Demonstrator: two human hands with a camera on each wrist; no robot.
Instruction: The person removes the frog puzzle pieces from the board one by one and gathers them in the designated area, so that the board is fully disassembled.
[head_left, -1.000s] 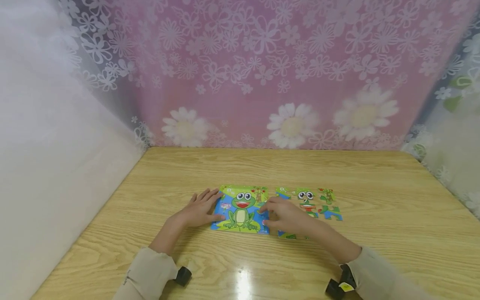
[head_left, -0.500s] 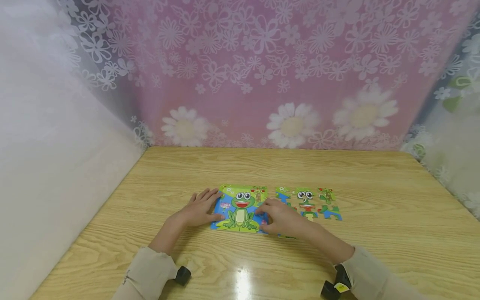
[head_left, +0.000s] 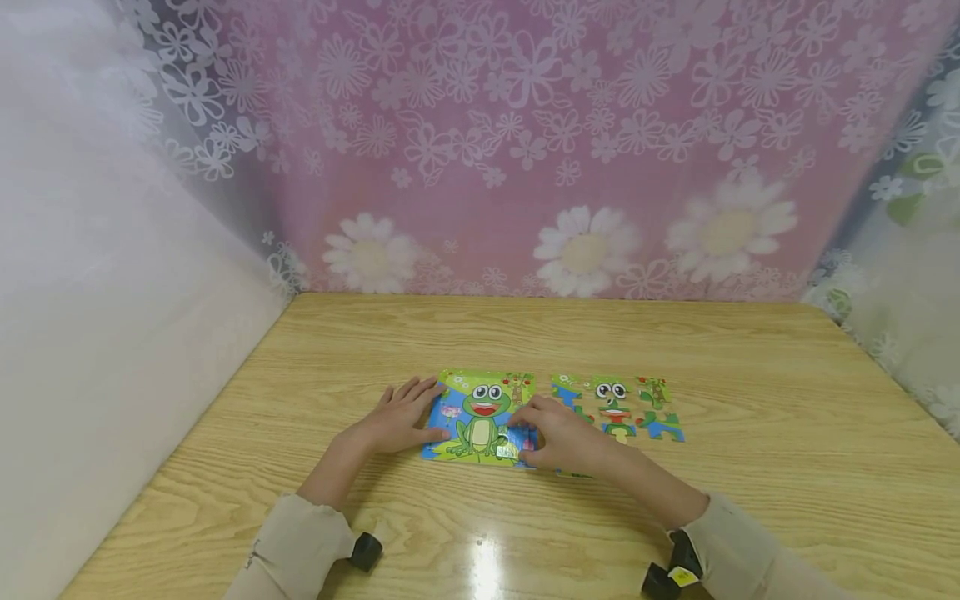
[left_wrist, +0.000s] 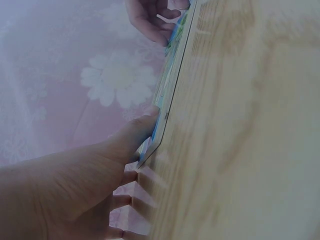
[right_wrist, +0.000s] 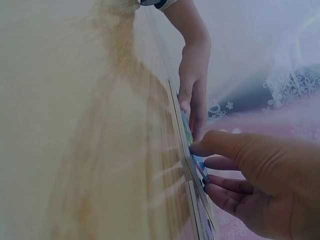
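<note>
A frog jigsaw puzzle [head_left: 480, 437] lies on the wooden table, its picture showing a green frog on a lily pad. My left hand [head_left: 393, 421] rests at its left side, fingers spread and thumb on the edge; the left wrist view shows this thumb [left_wrist: 145, 122] on the board's corner. Over the lower right part, my right hand [head_left: 566, 435] pinches a jigsaw piece [head_left: 507, 442], which catches a bright glare. From the right wrist, the piece [right_wrist: 201, 172] appears tilted between thumb and fingers, above the board's edge. My right hand hides the puzzle's lower right corner.
Right of the puzzle, several separate jigsaw pieces [head_left: 663, 427] lie in loose rows, with the frog's eyes on one piece [head_left: 611, 388]. My right hand and forearm partly cover the nearer ones. Flowered pink cloth [head_left: 480, 167] closes off the table's [head_left: 750, 350] far edge.
My right hand has shifted slightly left over the puzzle's right edge. A bright glare now shows on the piece at its fingertips. My left hand stays in place.
</note>
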